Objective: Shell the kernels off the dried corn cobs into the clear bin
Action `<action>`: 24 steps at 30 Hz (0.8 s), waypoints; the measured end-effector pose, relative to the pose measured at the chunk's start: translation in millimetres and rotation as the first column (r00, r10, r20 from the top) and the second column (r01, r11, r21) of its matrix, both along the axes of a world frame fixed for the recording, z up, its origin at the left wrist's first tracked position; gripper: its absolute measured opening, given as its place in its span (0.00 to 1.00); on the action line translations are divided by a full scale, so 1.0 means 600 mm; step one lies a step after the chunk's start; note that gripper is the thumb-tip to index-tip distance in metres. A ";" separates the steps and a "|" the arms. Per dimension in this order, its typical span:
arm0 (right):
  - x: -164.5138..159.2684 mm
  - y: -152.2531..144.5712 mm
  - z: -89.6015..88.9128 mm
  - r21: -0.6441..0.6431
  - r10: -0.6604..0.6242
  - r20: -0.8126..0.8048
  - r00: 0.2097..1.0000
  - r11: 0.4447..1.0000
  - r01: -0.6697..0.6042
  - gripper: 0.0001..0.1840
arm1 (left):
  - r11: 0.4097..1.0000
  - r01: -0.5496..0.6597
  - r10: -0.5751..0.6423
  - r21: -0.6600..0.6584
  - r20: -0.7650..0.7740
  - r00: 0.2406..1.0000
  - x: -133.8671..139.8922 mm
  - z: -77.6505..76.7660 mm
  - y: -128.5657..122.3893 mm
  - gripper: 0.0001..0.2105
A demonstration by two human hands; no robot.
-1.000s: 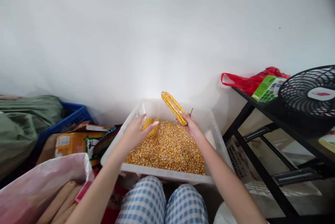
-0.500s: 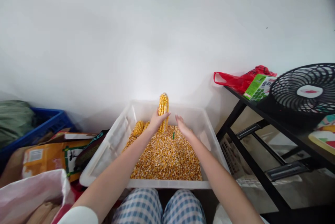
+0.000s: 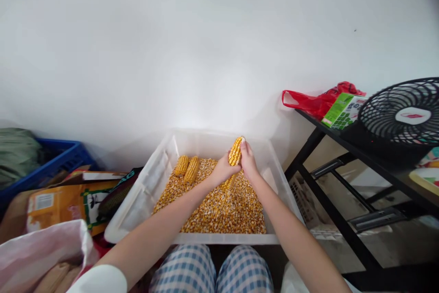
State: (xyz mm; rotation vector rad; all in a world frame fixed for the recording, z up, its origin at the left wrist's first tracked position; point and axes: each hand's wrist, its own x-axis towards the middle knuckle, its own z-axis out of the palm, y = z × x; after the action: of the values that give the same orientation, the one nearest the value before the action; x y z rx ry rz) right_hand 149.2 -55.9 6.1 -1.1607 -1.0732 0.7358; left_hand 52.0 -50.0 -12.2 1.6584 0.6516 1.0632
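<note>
Well, over the loose yellow kernels [image 3: 222, 217] in that translucent white plastic tub [image 3: 222, 239], the left hand [image 3: 223, 170] has its grip wrapped around a slanted golden-yellow corn cob [image 3: 235, 152], its upper end touched by the right hand [image 3: 249, 163], how closed I can't tell.

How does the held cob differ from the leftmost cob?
The held cob is gripped in the left hand, with the right hand at its upper end; the leftmost cob is untouched. The held cob tilts upward; the leftmost cob lies on loose kernels. Both are yellow and bear kernels.
</note>
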 end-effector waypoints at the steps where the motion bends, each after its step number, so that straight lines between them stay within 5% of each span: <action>1: 0.001 0.000 -0.002 0.000 -0.017 0.007 1.000 1.000 0.017 0.25 | 1.000 0.014 -0.014 -0.013 0.009 1.000 0.000 -0.001 0.000 0.23; 11: 0.009 0.004 -0.024 0.053 -0.176 0.211 0.961 0.984 0.169 0.23 | 0.987 0.100 -0.104 -0.126 -0.024 0.994 -0.005 -0.014 -0.002 0.19; 15: 0.017 0.012 -0.027 0.002 -0.116 0.034 0.993 0.993 0.116 0.24 | 0.971 0.150 -0.145 -0.186 0.038 0.989 -0.008 -0.007 -0.003 0.21; 20: 0.024 0.016 -0.003 -0.081 0.087 -0.309 0.947 0.990 -0.117 0.29 | 0.971 0.154 -0.145 -0.182 0.065 0.987 -0.008 0.006 0.001 0.25; 24: 0.023 0.018 -0.006 -0.054 0.073 -0.307 0.949 0.994 -0.094 0.27 | 0.992 0.046 -0.053 -0.115 -0.061 0.997 -0.008 -0.006 0.005 0.26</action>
State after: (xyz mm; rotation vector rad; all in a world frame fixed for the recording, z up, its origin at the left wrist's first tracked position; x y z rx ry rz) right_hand 162.8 -45.3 2.5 -1.0225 -0.8462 0.9897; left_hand 47.1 -47.2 -16.1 1.6070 0.6960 0.9245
